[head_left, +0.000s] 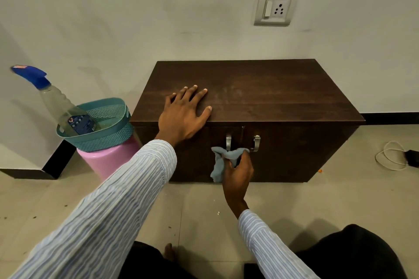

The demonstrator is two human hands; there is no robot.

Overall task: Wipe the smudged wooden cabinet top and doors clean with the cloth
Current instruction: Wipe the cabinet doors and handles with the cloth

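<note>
The right hand [238,172] gripped the bunched cloth [223,163] against the cabinet [283,156] front, just below its two metal handles [242,142]; the left hand [183,113] lay flat, fingers spread, on the cabinet top [260,88]. The cloth could probably snag on a handle. Faint smudges showed on the dark top. Left of the cabinet a spray bottle [65,108] leaned in a teal basket [108,129]; tiled floor lay before it.

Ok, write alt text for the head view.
A right hand presses a blue-grey cloth against a dark wooden cabinet's door by its metal handles, while the left hand rests flat on the top.
</note>
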